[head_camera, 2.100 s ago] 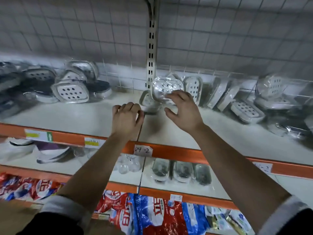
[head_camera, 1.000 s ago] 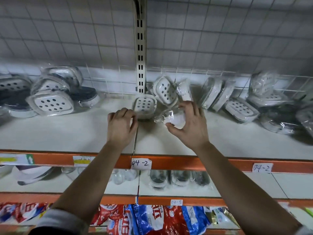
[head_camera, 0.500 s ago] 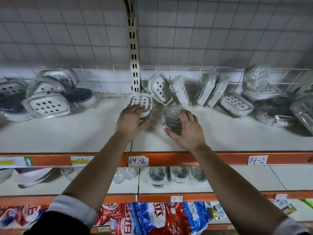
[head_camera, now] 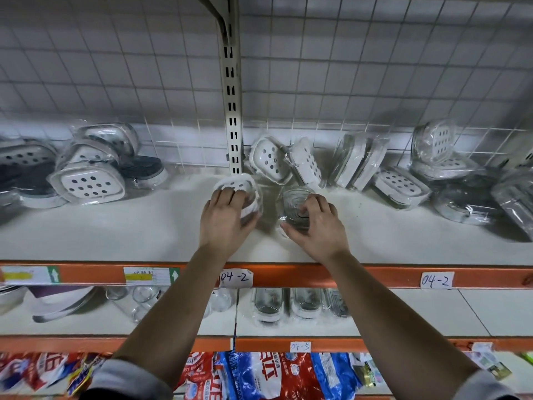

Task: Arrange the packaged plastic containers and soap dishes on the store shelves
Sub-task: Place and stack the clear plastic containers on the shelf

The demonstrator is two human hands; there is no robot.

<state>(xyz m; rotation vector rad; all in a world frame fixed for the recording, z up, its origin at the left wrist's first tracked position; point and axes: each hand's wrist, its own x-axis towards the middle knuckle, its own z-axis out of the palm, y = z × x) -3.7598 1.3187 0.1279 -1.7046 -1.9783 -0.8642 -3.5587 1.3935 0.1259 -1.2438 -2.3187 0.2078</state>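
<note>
Here, at the centre of the frame, the left hand (head_camera: 223, 223) is gripping a wrapped white soap dish (head_camera: 239, 184) on the top shelf (head_camera: 115, 232), fingers curling over its near edge. Just to the right, the right hand (head_camera: 318, 228) is holding a wrapped clear container (head_camera: 294, 202), thumb and fingers curling round it. Other wrapped dishes (head_camera: 399, 187) are lying along the shelf's back, at mid-left and mid-right.

white wire grid backing (head_camera: 115, 67), slotted metal upright (head_camera: 232, 111), orange-edged white shelves (head_camera: 101, 235)
</note>
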